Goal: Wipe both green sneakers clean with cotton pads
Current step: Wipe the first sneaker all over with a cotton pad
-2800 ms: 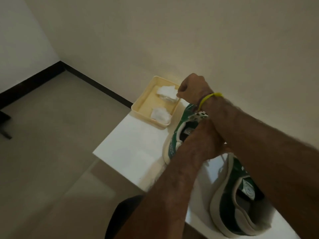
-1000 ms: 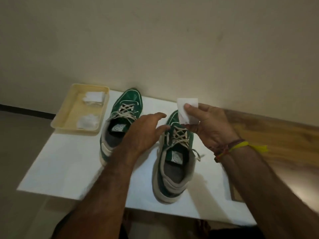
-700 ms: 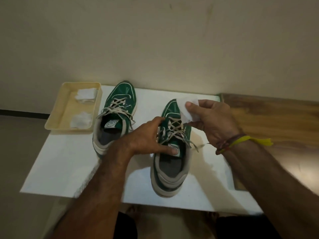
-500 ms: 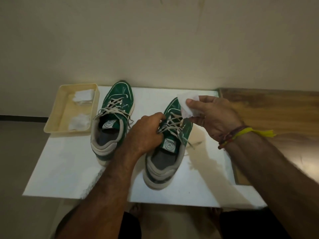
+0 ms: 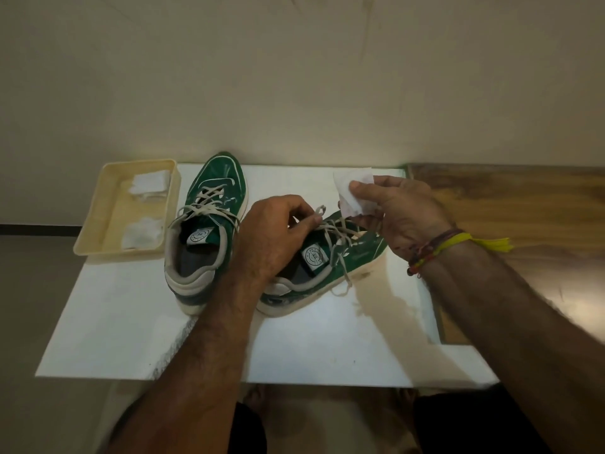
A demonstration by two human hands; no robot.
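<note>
Two green sneakers with pale laces stand on a white board point(image 5: 131, 322). The left sneaker point(image 5: 209, 204) points at the wall, untouched. The right sneaker point(image 5: 347, 257) is turned with its toe to the right. My left hand point(image 5: 275, 237) grips its tongue and laces, fingers curled over the opening. My right hand point(image 5: 396, 214) pinches a white cotton pad point(image 5: 352, 188) between thumb and fingers, just above the sneaker's toe area; whether the pad touches the shoe I cannot tell.
A cream tray point(image 5: 95, 204) at the board's back left holds two piles of white cotton pads point(image 5: 147, 183). A wooden tabletop point(image 5: 510, 198) extends to the right. The wall runs close behind the shoes. My knees show below the board's front edge.
My left hand has closed on the right sneaker's tongue and swung its toe to the right. The right hand still holds the pad near the toe.
</note>
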